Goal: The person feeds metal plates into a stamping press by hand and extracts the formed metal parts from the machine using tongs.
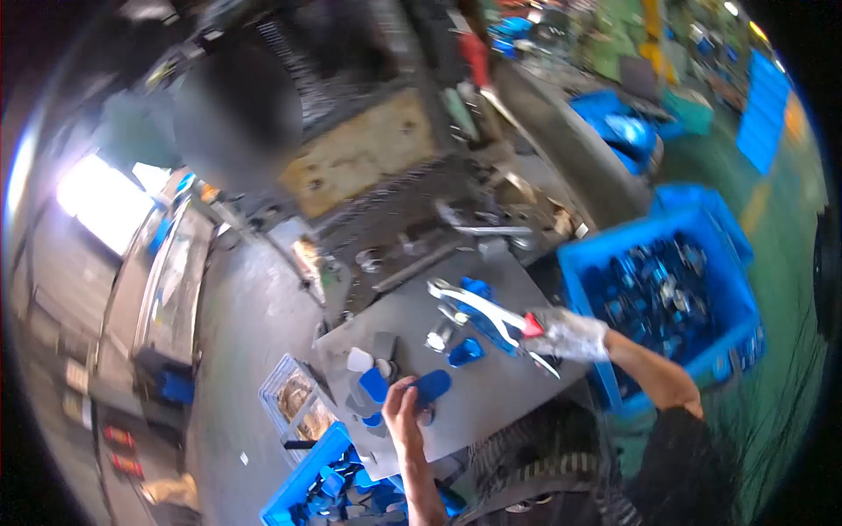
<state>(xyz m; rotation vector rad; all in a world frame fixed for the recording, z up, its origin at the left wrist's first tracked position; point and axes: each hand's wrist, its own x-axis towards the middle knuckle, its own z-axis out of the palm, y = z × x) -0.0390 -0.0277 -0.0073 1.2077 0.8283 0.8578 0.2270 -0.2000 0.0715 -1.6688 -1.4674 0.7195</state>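
Note:
My left hand (403, 412), bare, pinches a flat blue piece with rounded ends (431, 386) above the metal work plate (500, 408). Beside those fingers lie several loose flat pieces, among them a blue one (374, 384), a white one (359, 359) and a dark grey one (386, 344). In a whitish glove, my right hand (568, 335) is closed round long silver pliers with red on the handle (478, 303). The pliers' far end reaches left over the plate, near shiny metal parts (440, 337) and a bent blue piece (466, 352). Blur hides the pliers' jaws.
A blue crate (574, 263) holding dark shiny parts stands to the right. At the lower left are a blue bin (285, 501) full of flat pieces and a pale wire-like basket (279, 386). A large dark machine with a worn yellowish plate (364, 153) rises behind the work plate.

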